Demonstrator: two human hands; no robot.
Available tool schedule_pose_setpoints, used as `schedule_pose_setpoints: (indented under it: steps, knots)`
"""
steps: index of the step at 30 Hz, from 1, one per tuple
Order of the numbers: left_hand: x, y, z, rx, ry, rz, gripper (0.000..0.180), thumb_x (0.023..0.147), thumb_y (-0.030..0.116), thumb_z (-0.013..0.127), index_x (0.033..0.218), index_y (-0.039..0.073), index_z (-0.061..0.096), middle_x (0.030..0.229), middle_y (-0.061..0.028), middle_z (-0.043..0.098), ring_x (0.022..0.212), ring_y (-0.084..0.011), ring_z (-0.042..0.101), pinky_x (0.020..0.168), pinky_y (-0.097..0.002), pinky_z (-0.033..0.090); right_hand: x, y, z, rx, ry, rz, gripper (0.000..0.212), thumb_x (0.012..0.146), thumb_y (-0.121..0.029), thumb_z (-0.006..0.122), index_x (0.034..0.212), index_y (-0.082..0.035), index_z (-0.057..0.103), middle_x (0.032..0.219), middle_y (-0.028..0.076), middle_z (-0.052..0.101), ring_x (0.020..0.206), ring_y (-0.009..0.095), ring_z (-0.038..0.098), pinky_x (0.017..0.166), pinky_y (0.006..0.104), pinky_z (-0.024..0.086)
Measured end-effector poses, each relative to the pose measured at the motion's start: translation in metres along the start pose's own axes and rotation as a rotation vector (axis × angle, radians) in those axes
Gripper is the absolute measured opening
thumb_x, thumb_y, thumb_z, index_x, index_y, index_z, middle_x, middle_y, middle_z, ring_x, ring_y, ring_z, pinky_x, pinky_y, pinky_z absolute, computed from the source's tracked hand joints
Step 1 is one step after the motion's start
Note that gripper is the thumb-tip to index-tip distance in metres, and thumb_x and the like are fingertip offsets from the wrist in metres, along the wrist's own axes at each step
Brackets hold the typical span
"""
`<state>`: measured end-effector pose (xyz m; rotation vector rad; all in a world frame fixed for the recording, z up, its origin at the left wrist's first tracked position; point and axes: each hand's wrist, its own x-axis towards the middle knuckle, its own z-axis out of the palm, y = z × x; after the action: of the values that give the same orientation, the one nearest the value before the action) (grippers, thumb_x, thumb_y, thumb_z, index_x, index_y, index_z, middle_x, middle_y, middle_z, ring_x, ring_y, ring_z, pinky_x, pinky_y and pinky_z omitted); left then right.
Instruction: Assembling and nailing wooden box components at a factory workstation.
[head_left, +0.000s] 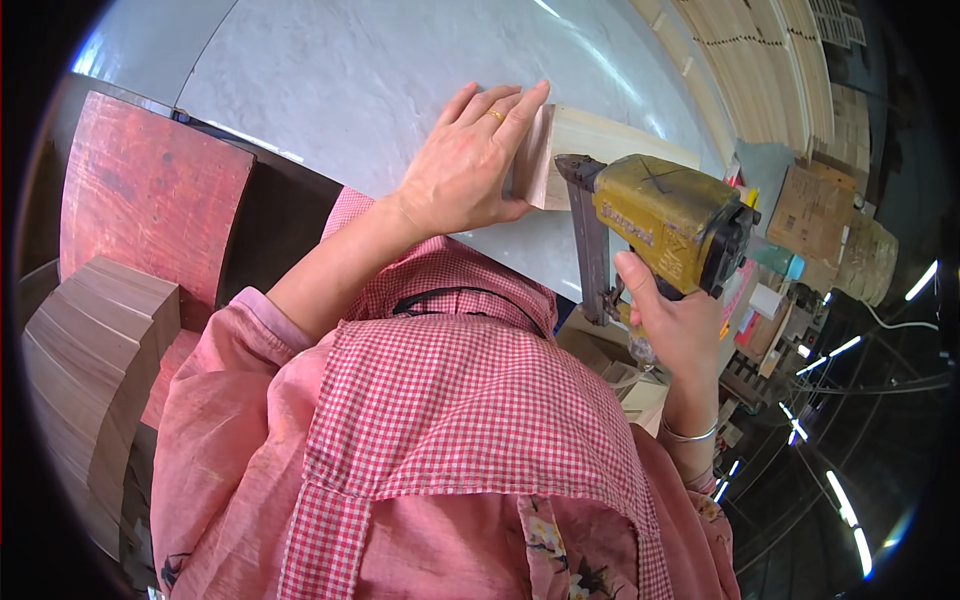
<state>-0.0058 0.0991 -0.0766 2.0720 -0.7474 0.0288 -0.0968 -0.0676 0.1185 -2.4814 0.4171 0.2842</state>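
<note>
My left hand (465, 160) braces a dark brown wooden board (527, 160), its fingers stretched along the far part and its thumb at the near end. A pale wooden board (625, 135) meets the brown one and runs off to the right, partly behind the tool. In my right hand (675, 325) is a worn yellow nail gun (660, 205), held by its handle. The gun's dark nose lies close to the joint of the two boards; whether it touches them I cannot tell.
Under the boards is a grey, smooth tabletop (330, 90). Pale wooden strips (765, 70) are stacked along its far right. At the left are a reddish panel (150, 190) and stacked brown boards (90, 350). Cardboard boxes (810, 210) and clutter fill the right side.
</note>
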Motion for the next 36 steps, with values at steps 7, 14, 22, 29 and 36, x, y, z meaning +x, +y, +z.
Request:
schedule_pose_setpoints:
  steps: [7,14,22,29,36]
  knots:
    - [0.0,-0.001,0.0,-0.012,-0.002,0.002,0.12,0.057,0.022,0.09,0.157,0.004,0.026,0.142,-0.017,0.054,0.138,-0.0305,0.044,0.124,-0.0476,0.023,0.009,-0.012,-0.003,-0.009,-0.018,0.061,0.032,0.085,-0.01,0.078,0.112,0.003,0.067,0.102,0.013,0.075,0.083,0.024,0.073,0.068,0.0317,0.056]
    - [0.001,-0.002,0.0,-0.028,0.004,0.008,0.121,0.057,0.022,0.09,0.158,0.005,0.026,0.142,-0.0167,0.054,0.138,-0.0306,0.044,0.124,-0.0478,0.023,0.018,-0.017,-0.014,-0.137,-0.047,0.064,0.034,0.082,-0.012,0.082,0.108,0.004,0.067,0.1,0.013,0.075,0.081,0.023,0.072,0.065,0.0313,0.056]
    - [-0.001,0.0,-0.001,-0.014,0.009,0.012,0.121,0.058,0.021,0.09,0.158,0.004,0.024,0.141,-0.016,0.055,0.138,-0.0308,0.045,0.123,-0.0485,0.024,0.03,-0.01,-0.023,-0.101,-0.087,-0.05,0.035,0.08,-0.012,0.084,0.105,0.004,0.067,0.097,0.013,0.074,0.078,0.021,0.071,0.062,0.0305,0.055]
    - [0.001,-0.002,0.003,0.035,0.03,0.041,0.121,0.058,0.022,0.09,0.158,0.003,0.024,0.142,-0.0161,0.055,0.138,-0.0316,0.045,0.123,-0.0492,0.026,0.008,0.023,-0.035,-0.095,0.178,0.007,0.033,0.081,-0.011,0.082,0.105,0.004,0.067,0.095,0.012,0.074,0.075,0.02,0.069,0.062,0.0301,0.053]
    - [0.006,0.003,0.001,0.1,-0.001,0.053,0.116,0.062,0.028,0.088,0.157,0.003,0.027,0.142,-0.0176,0.054,0.14,-0.0314,0.043,0.122,-0.0488,0.027,-0.071,0.206,-0.083,-0.146,0.409,0.404,0.044,0.087,-0.012,0.072,0.126,0.003,0.058,0.097,0.016,0.072,0.077,0.027,0.068,0.072,0.0366,0.054]
